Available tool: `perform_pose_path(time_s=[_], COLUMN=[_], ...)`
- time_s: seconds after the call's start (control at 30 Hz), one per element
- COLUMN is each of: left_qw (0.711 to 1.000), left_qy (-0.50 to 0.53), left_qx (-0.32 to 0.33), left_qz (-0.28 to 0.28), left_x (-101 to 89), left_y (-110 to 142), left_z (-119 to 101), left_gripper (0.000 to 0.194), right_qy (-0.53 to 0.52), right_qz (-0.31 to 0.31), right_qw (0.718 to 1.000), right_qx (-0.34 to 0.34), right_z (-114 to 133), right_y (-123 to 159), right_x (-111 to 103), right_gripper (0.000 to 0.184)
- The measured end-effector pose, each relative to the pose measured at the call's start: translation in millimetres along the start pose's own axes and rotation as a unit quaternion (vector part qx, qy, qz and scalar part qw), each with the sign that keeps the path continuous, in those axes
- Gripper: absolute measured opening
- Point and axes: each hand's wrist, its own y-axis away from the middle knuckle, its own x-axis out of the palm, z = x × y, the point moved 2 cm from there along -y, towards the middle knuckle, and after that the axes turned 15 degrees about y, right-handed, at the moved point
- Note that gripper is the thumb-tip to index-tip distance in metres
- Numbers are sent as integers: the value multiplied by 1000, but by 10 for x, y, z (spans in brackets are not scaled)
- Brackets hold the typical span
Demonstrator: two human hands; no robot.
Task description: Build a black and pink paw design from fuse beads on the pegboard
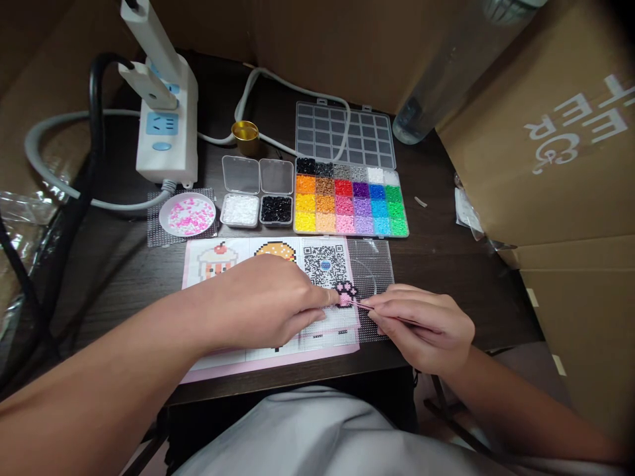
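Observation:
A small paw of fuse beads (346, 295), black around pink, lies on a clear pegboard (330, 336) over the printed pattern sheet (233, 362). My left hand (278, 297) reaches across the sheet with its index finger stretched out, the fingertip touching the paw's left edge. The remaining fingers of that hand are partly hidden. From the right, my right hand (426, 324) is closed on pink tweezers (364, 305), whose tips meet the paw's lower right part. Too small to make out is whether a bead sits between the tips.
Behind the sheet stand an open bead case (351, 198) with many colours, boxes of white beads (240, 210) and black beads (276, 209), and a dish (187, 215) of pink and white beads. A gold cup (245, 137), power strip (167, 125), clear bottle (446, 73) and cardboard walls (560, 198) surround them.

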Motion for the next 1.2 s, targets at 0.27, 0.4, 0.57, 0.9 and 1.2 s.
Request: perform_pose_path(time_s=[0.27, 0.4, 0.57, 0.9, 1.2], left_qw=[1000, 994, 974, 982, 980], left_qy=[-3, 21, 2, -59, -77], left_qx=[15, 46, 39, -90, -168], left_qz=[-1, -93, -222, -154, -73], left_x=[-7, -56, -156, -172, -145], left_y=[-5, 4, 36, 57, 25], left_z=[-14, -11, 22, 79, 66], left_gripper=[36, 32, 29, 34, 45], right_qy=[9, 19, -2, -57, -28], right_qz=[-17, -62, -160, -103, -99], right_qw=[1000, 995, 975, 972, 971], right_qx=[18, 78, 154, 204, 215], right_z=[8, -50, -260, -588, -622], right_y=[-7, 0, -267, -616, -635], right_x=[-14, -91, -293, 19, 110], right_gripper=[31, 33, 18, 9, 11])
